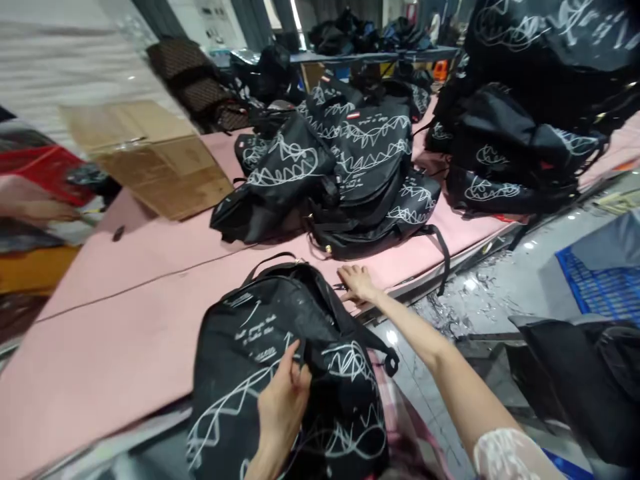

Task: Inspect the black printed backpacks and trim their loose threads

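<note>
A black backpack (260, 313) with white scribbled lines and lettering stands at the table's near edge, its top partly unzipped. My left hand (285, 393) rests against its front, fingers curled and index finger extended, pinching the black fabric near a fold. Just beyond the backpack's right side, my right hand (356, 283) lies low over the pink tabletop (165, 300). Between its thumb and fingers shows a small dark pointed tool (340, 287), mostly hidden, possibly thread snips.
Similar black backpacks (370, 160) are heaped ahead, with more stacked bags (510, 153) at right. A cardboard box (150, 160) stands at left. Another person's arm (40, 208) shows at the left edge. Scraps litter the floor (465, 287); a black bag (575, 380) lies lower right.
</note>
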Tool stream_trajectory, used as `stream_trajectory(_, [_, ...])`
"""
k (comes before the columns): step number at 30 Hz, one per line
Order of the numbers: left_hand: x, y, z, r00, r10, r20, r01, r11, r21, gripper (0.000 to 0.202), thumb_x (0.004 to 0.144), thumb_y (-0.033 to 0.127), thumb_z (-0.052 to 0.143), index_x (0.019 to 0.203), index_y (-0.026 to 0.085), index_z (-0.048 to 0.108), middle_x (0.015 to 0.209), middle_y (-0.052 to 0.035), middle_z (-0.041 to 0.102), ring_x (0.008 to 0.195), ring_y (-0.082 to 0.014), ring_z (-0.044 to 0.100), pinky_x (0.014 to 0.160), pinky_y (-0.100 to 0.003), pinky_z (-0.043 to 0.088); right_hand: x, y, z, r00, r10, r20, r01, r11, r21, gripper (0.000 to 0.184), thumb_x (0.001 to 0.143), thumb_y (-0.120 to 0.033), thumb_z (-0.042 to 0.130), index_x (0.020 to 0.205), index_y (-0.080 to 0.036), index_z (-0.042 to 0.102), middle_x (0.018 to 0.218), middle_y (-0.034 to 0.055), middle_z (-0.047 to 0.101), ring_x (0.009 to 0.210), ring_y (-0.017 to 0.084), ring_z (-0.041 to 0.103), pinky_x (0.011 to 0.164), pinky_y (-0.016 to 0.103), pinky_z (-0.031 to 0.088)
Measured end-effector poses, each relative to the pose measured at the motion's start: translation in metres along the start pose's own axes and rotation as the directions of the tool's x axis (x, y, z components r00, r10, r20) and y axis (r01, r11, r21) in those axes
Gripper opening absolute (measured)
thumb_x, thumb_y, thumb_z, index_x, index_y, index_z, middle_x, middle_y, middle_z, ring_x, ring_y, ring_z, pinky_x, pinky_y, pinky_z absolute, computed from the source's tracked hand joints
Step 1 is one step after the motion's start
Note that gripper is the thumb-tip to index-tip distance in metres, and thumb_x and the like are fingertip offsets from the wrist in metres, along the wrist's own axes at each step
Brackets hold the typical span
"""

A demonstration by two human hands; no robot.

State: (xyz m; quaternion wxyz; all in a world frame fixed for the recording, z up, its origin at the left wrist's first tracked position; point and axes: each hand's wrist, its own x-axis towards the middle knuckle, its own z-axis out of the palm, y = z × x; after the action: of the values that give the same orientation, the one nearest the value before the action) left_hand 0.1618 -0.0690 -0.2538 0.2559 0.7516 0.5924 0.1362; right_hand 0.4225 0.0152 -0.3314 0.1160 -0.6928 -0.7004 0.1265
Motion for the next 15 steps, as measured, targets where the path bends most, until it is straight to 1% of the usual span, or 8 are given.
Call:
stream_trajectory(3, [0.004, 0.004, 0.005, 0.998, 0.028, -0.051, -0.028, 1.000, -0.005, 0.043, 0.079, 0.029, 0.043, 0.118, 0.014, 0.052, 0.062, 0.0027, 0.059, 0.054, -0.0139, 0.058, 0.055, -0.023, 0.042, -0.021, -0.023, -0.020, 0.987, -0.066, -0.146, 0.073, 0.996, 0.044, 0.050, 0.079, -0.034, 0.064, 0.122, -0.012, 0.050, 0.130, 0.0183, 0.048, 0.120, 0.033, 0.038, 0.097, 0.054, 0.028])
stream_trajectory(5, [0.005, 0.005, 0.007, 0.998, 0.038, -0.041, -0.037, 0.999, 0.009, 0.041, 0.078, 0.027, 0.045, 0.116, 0.014, 0.052, 0.063, 0.0020, 0.060, 0.054, -0.0141, 0.059, 0.055, -0.023, 0.041, -0.050, -0.048, -0.027, 0.939, -0.176, -0.295, 0.217, 0.970, 0.113, 0.031, 0.090, -0.028, 0.047, 0.117, -0.014, 0.054, 0.120, 0.0140, 0.057, 0.117, 0.024, 0.046, 0.100, 0.046, 0.031])
stream_trajectory(6, [0.004, 0.005, 0.007, 0.998, 0.044, -0.037, -0.044, 0.999, 0.012, 0.040, 0.078, 0.025, 0.046, 0.115, 0.014, 0.052, 0.063, 0.0019, 0.060, 0.053, -0.0140, 0.059, 0.054, -0.023, 0.041, -0.068, -0.061, -0.026, 0.908, -0.272, -0.319, 0.327, 0.935, 0.134, 0.030, 0.092, -0.027, 0.043, 0.116, -0.015, 0.056, 0.116, 0.0120, 0.060, 0.114, 0.021, 0.049, 0.100, 0.043, 0.033])
stream_trajectory(8, [-0.003, 0.003, 0.006, 0.996, 0.058, -0.068, -0.058, 0.998, 0.003, 0.036, 0.078, 0.023, 0.044, 0.112, 0.015, 0.053, 0.064, 0.0020, 0.060, 0.052, -0.0133, 0.058, 0.054, -0.023, 0.040, -0.102, -0.081, -0.018, 0.844, -0.468, -0.262, 0.507, 0.855, 0.107, 0.029, 0.092, -0.028, 0.043, 0.114, -0.019, 0.058, 0.118, 0.0091, 0.061, 0.118, 0.018, 0.048, 0.102, 0.041, 0.032])
stream_trajectory(9, [-0.010, 0.001, 0.005, 0.991, 0.068, -0.112, -0.069, 0.998, -0.009, 0.033, 0.079, 0.023, 0.043, 0.110, 0.016, 0.053, 0.065, 0.0022, 0.060, 0.051, -0.0128, 0.058, 0.053, -0.023, 0.040, -0.116, -0.087, -0.011, 0.846, -0.484, -0.222, 0.511, 0.856, 0.081, 0.028, 0.092, -0.027, 0.043, 0.114, -0.020, 0.059, 0.121, 0.0084, 0.060, 0.121, 0.018, 0.046, 0.104, 0.042, 0.031])
stream_trajectory(11, [-0.025, -0.004, 0.003, 0.972, 0.101, -0.212, -0.113, 0.993, -0.045, 0.028, 0.080, 0.026, 0.043, 0.105, 0.017, 0.052, 0.063, 0.0027, 0.060, 0.051, -0.0123, 0.058, 0.052, -0.022, 0.040, -0.134, -0.089, 0.003, 0.890, -0.424, -0.166, 0.436, 0.899, 0.041, 0.028, 0.092, -0.026, 0.042, 0.113, -0.021, 0.060, 0.122, 0.0076, 0.060, 0.122, 0.018, 0.046, 0.105, 0.046, 0.028])
stream_trajectory(13, [-0.040, -0.009, 0.000, 0.948, 0.115, -0.296, -0.146, 0.986, -0.083, 0.026, 0.082, 0.030, 0.043, 0.103, 0.017, 0.051, 0.062, 0.0028, 0.059, 0.052, -0.0122, 0.059, 0.053, -0.021, 0.041, -0.141, -0.086, 0.011, 0.925, -0.345, -0.161, 0.355, 0.934, 0.037, 0.028, 0.093, -0.026, 0.041, 0.112, -0.021, 0.061, 0.121, 0.0080, 0.061, 0.121, 0.019, 0.048, 0.105, 0.048, 0.027])
stream_trajectory(15, [-0.049, -0.011, -0.004, 0.938, 0.097, -0.334, -0.132, 0.988, -0.084, 0.027, 0.082, 0.031, 0.044, 0.104, 0.016, 0.050, 0.062, 0.0029, 0.060, 0.053, -0.0121, 0.060, 0.054, -0.021, 0.042, -0.144, -0.085, 0.010, 0.925, -0.332, -0.187, 0.348, 0.936, 0.056, 0.027, 0.092, -0.025, 0.042, 0.110, -0.020, 0.062, 0.118, 0.0088, 0.063, 0.120, 0.019, 0.048, 0.105, 0.048, 0.028])
